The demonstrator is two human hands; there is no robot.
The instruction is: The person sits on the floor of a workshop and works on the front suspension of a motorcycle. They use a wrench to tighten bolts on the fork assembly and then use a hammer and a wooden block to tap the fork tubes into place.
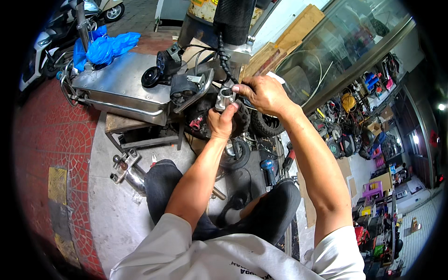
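Observation:
A silver metal fitting (226, 97) with a round opening on top is in front of me, at the lower end of a black braided cable (224, 58). My left hand (221, 122) is closed around its lower part, thumb along the near side. From the right, my right hand (267, 94) has its fingers curled, and its thumb presses the fitting's upper right edge. Whether those fingers pinch a smaller part is hidden. Just left of the fitting are a metal bracket (205, 86) and a round dark headlight-like unit (181, 89). A knobby black tire (241, 119) lies behind my hands.
A large metal box (122, 77) rests on a low bench (116, 122) at left, with blue plastic bags (105, 48) on it. On the floor lie metal tube clamps (127, 165), red pliers (154, 159) and a blue power drill (269, 171). Glass panels (322, 51) stand at right.

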